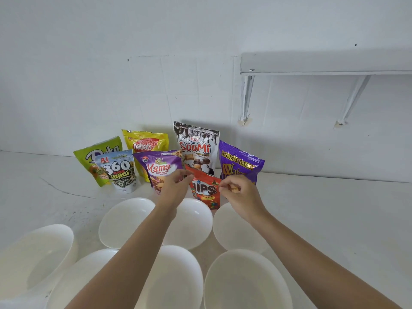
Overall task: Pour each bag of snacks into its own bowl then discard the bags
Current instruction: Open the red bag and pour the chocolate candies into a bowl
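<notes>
Both pinch glossy red pouch (206, 190): left hand (176, 186), right hand (239, 194); round white bowls (124, 221) nearby.

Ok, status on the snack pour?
Left hand and right hand pinching red bag top. Bag upright, nothing poured. Bowls empty, nothing blocking.

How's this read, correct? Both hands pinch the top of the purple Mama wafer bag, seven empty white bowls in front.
Wrong bag. The head view shows the left hand and right hand pinching the top corners of the small red Nips peanut bag, just right of the purple Mama wafer bag. The seven white bowls in front are empty, as you said.
</notes>
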The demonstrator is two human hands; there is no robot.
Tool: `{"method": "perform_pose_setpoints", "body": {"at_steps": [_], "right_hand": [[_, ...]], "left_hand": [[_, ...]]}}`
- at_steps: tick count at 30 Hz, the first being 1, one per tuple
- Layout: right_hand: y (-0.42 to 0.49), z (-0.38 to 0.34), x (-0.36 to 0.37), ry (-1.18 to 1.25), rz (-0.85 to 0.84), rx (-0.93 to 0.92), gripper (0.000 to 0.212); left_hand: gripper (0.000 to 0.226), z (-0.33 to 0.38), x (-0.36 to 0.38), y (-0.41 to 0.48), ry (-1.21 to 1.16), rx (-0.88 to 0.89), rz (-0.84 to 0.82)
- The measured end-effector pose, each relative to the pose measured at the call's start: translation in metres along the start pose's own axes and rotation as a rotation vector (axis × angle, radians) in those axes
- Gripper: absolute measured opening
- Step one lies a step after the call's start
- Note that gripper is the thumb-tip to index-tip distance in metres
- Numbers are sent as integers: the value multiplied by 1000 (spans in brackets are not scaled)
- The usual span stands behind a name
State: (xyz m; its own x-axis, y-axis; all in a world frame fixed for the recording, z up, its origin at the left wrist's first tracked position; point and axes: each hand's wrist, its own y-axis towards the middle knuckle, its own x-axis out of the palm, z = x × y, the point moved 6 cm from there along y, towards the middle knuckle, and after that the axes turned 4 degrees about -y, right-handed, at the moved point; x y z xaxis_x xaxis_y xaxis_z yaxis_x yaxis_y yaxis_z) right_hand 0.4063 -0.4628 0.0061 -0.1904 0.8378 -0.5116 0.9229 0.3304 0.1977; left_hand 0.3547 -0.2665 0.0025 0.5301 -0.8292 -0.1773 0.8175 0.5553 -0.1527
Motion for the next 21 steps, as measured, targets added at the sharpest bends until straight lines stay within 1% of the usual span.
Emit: {"method": "perform_pose_setpoints", "body": {"at_steps": [3,5,7,9,11,15,18,21], "right_hand": [[11,4,22,-19,-57,33,4],[15,6,30,16,-53,47,9],[19,11,33,79,1,80,15],[24,16,31,108,89,102,18],[28,21,31,117,170,111,20],[33,24,27,161,274,114,21],[35,19,17,249,340,44,25],[34,-3,2,376,382,-43,31]], "left_hand": [[9,-5,4,11,-39,-16,50],[12,-8,8,15,-80,-20,66],[14,-10,12,18,-122,-9,71],[15,-11,15,20,-131,17,60],[17,-10,20,22,-116,46,36],[18,-6,24,25,-120,97,17],[16,1,16,26,-131,201,29],[17,22,6,20,-185,312,30]]}}
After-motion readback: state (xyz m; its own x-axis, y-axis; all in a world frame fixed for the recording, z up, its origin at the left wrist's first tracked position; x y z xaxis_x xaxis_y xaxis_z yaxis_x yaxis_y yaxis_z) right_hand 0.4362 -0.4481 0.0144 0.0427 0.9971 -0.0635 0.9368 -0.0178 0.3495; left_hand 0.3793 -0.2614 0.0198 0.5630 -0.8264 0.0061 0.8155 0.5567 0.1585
